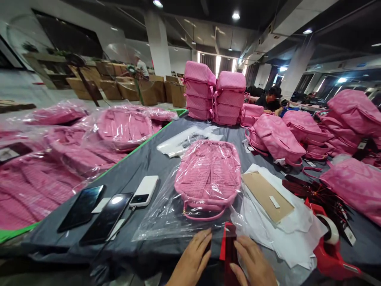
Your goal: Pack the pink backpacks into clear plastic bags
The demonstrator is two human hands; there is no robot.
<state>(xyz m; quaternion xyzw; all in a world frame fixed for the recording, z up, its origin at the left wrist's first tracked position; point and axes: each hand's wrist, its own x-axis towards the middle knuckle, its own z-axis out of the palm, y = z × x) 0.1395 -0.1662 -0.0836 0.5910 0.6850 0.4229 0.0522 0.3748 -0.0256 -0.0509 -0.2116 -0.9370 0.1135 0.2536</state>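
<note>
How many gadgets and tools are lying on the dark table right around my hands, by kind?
Black phones: 2
White power bank: 1
Red tape dispenser: 1
Bagged pink backpack in front of the left hand and right hand: 1
Total: 5

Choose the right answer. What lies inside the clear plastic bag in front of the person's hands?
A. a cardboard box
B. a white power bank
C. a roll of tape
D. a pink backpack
D: the pink backpack shows through the clear bag, whose open end both hands, left and right, press flat at the table edge.
</note>
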